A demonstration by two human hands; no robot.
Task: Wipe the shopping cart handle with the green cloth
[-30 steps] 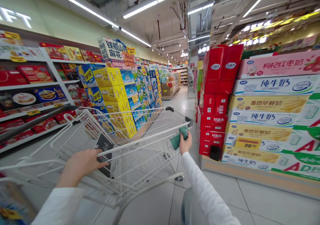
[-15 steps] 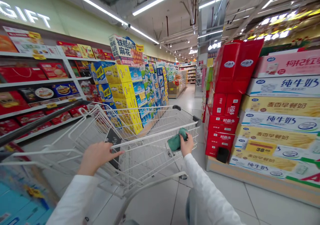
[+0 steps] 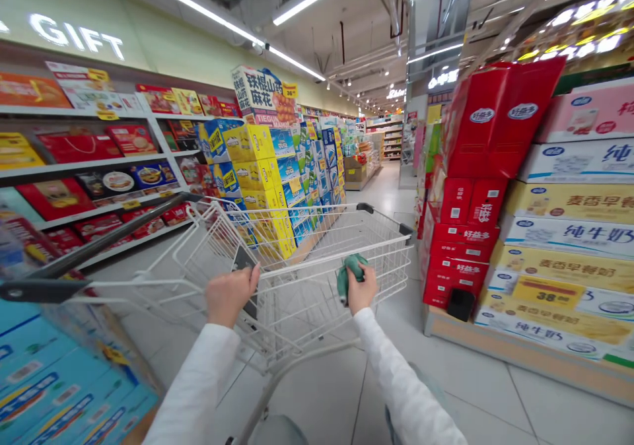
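A white wire shopping cart point(image 3: 307, 264) stands turned sideways in front of me, its basket seemingly holding nothing. My left hand point(image 3: 230, 294) is closed around the near top rim, thumb raised, beside a dark placard point(image 3: 244, 267) on the basket. Bunched in the fingers of my right hand point(image 3: 362, 288) is a green cloth point(image 3: 343, 278), held against the basket's near side by the upper wires. The palm side of both hands is hidden. The cart's dark push handle point(image 3: 113, 230) extends to the left, away from both hands.
Stacked milk cartons point(image 3: 569, 230) and red boxes point(image 3: 458, 234) rise on a low platform at right. Yellow cartons point(image 3: 255, 181) stand behind the cart. Shelves point(image 3: 89, 171) of gift boxes line the left wall, and blue packs point(image 3: 59, 379) sit at lower left.
My left hand has gone from fingers stretched along the rim to a closed grip. My right hand has slid left along the basket, with the cloth more bunched. The view has turned slightly left.
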